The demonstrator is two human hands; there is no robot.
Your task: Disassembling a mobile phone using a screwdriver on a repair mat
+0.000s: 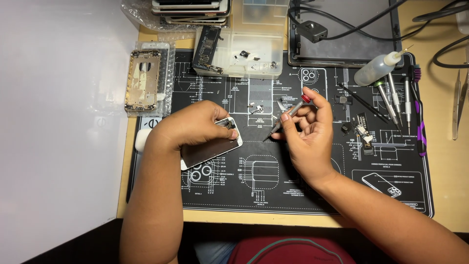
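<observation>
My left hand (193, 126) presses down on a white-framed phone screen panel (211, 149) lying on the black repair mat (273, 190), fingers at its top end. My right hand (305, 134) holds a slim grey screwdriver with a red cap (288, 115), tip pointing down-left toward the mat, a short way right of the panel. A tiny metal part (254, 108) lies on the mat between the hands, just above them.
A gold phone housing (142, 80) rests on bubble wrap at the left. A clear parts box (251, 46), a stack of phones (190, 10), a dark tray with cables (342, 34), a squeeze bottle (376, 68), several screwdrivers (398, 100) and tweezers (457, 105) surround the mat.
</observation>
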